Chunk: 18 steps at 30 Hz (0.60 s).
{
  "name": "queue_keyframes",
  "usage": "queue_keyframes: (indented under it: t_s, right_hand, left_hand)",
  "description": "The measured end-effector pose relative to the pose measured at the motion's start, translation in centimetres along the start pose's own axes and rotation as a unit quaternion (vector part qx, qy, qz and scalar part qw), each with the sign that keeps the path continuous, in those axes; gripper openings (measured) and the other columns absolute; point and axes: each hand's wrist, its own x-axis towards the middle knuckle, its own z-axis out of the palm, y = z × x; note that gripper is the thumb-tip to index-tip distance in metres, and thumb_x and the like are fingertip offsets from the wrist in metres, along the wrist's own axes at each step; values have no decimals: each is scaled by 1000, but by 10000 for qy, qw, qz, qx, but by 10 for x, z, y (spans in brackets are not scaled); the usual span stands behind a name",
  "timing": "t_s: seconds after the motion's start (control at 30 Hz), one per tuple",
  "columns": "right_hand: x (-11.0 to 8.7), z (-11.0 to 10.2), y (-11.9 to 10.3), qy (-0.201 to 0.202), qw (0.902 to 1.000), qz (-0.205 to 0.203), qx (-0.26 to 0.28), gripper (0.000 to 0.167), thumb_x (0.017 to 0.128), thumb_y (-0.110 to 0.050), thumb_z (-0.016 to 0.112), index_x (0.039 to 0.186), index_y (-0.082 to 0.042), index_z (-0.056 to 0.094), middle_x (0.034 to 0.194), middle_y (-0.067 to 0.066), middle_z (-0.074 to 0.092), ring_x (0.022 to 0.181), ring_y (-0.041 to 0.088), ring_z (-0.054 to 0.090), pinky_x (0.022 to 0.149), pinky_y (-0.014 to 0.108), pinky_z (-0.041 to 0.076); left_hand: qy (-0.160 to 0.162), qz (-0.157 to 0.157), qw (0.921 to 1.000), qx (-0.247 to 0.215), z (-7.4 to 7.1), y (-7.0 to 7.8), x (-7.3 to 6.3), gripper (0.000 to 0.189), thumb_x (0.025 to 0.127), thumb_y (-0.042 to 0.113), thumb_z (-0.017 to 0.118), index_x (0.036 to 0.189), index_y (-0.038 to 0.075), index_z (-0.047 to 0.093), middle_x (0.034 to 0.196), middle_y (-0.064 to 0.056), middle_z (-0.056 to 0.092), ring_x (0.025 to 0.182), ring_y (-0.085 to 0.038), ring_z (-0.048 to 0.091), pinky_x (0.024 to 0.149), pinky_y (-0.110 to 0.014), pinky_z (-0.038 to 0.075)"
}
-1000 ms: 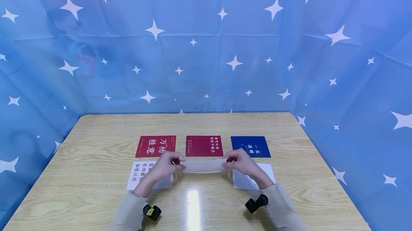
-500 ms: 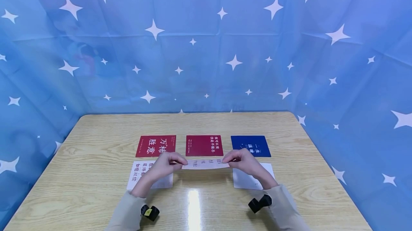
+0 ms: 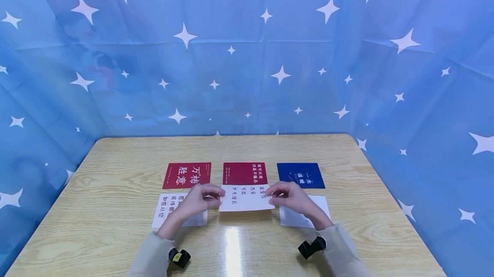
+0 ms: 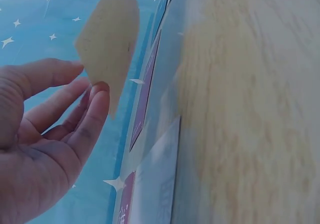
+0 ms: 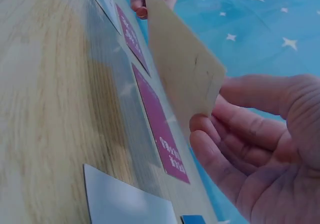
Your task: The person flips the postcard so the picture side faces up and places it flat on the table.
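Observation:
A white card (image 3: 247, 203) with dark printed characters is held up between both hands over the middle of the table. My left hand (image 3: 198, 200) pinches its left end between thumb and fingertips. At the opposite end, my right hand (image 3: 292, 199) pinches the card in the same way. Both wrist views show the back of the card (image 5: 182, 67), shaded and nearly plain. In the head view it overlaps the lower edge of a red card (image 3: 243, 173) lying on the table.
Another red card (image 3: 179, 176) lies at back left and a blue card (image 3: 312, 178) at back right. White cards lie under each forearm, one printed (image 3: 160, 215), one mostly blank (image 3: 293, 217). Behind the wooden table (image 3: 96, 208) hangs a blue star-patterned cloth (image 3: 239, 62).
The held card has tilted from nearly edge-on so its printed face now shows upward toward the head camera. Both hands keep their pinch at its ends. The cards on the table have not moved.

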Motion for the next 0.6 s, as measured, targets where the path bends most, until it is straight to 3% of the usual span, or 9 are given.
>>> queue_keyframes:
  t_s: [0.17,0.4,0.6]
  right_hand:
    - [-2,3,1,-31,9999,-118,39,35,78,-2,73,112,4,63,107,21,59,83,21,59,70,23,51]
    - [-5,8,6,-97,10000,-3,-4,49,74,1,75,120,3,58,110,19,56,81,21,58,68,23,51]
    - [-7,14,9,-156,9998,96,-84,51,73,2,76,121,4,58,98,17,57,75,16,56,66,21,50]
  left_hand:
    - [-21,37,10000,-60,4,0,-1,43,74,-6,71,115,-10,59,108,-22,59,88,-26,59,78,-26,52]
    - [-50,-30,9999,89,10,-1,-2,56,70,-10,72,122,-12,53,107,-20,57,89,-27,57,80,-29,52]
    - [-133,-122,9992,350,13,-6,-3,57,70,-9,71,123,-13,51,103,-17,56,86,-24,57,77,-26,52]
